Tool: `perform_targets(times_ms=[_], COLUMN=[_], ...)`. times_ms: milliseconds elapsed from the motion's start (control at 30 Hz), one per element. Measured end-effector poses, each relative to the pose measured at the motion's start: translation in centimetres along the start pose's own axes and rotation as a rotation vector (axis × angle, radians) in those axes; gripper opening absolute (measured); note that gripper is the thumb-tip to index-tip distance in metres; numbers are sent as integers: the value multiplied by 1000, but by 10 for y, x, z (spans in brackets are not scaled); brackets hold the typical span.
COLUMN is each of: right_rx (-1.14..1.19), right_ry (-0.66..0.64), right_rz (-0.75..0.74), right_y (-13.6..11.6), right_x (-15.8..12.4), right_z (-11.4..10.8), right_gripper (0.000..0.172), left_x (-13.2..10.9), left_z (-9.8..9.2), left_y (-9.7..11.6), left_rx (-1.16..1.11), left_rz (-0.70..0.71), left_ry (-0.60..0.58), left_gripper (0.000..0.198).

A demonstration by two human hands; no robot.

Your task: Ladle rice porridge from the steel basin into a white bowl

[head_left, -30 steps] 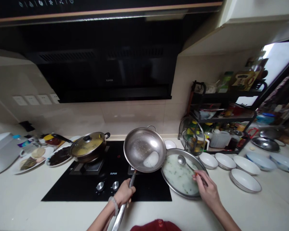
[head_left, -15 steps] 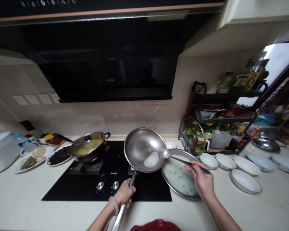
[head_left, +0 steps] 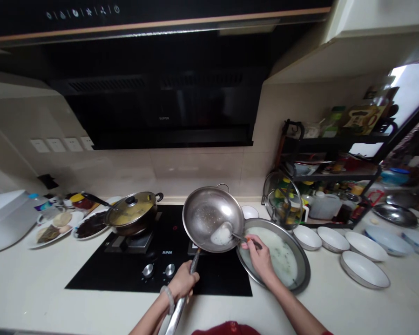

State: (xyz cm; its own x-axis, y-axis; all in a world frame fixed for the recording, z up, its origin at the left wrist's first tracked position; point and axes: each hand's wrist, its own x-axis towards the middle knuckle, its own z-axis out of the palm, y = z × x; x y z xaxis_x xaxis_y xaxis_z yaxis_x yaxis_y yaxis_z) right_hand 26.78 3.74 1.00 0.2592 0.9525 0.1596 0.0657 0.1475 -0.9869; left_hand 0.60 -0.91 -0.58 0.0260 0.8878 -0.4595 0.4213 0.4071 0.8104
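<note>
My left hand (head_left: 183, 280) is closed round the long metal handle of a steel wok (head_left: 209, 211), which is tilted to the right over the stove's right side. A small pool of white liquid (head_left: 219, 238) lies in the wok's lower right. My right hand (head_left: 260, 260) grips a ladle (head_left: 237, 236) whose bowl is down in that pool. Under my right forearm and beside the wok stands a wide metal basin (head_left: 304, 274) of whitish soup with green bits. The wok's rim overlaps the basin's left edge in view.
A lidded pan (head_left: 132, 214) of yellow food stands on the left burner. Plates of food (head_left: 49, 232) lie left of the black stove (head_left: 125, 274). Several white bowls (head_left: 365, 270) sit at right, before a condiment rack (head_left: 331, 177). A glass lid (head_left: 282, 197) leans there.
My right hand has moved left with the ladle, and its bowl has gone from the wok's right rim down into the white liquid. My left hand keeps its hold on the wok handle.
</note>
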Motion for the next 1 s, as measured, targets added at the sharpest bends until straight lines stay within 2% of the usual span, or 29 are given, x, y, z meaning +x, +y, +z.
perform_targets(times_ms=[100, 200, 533, 1000], right_rx=[157, 232, 362, 409], right_ry=[141, 198, 238, 267], right_rz=[125, 148, 184, 191], right_y=[7, 8, -6, -4], right_x=[4, 7, 2, 0], right_z=[0, -2, -8, -10], right_gripper=[22, 23, 22, 22], left_x=[0, 0, -2, -2], left_z=[0, 0, -1, -2], left_y=[1, 0, 1, 2], left_rx=[2, -4, -2, 19], left_rz=[2, -2, -1, 12], left_ry=[2, 1, -11, -6], left_gripper=[14, 14, 15, 13])
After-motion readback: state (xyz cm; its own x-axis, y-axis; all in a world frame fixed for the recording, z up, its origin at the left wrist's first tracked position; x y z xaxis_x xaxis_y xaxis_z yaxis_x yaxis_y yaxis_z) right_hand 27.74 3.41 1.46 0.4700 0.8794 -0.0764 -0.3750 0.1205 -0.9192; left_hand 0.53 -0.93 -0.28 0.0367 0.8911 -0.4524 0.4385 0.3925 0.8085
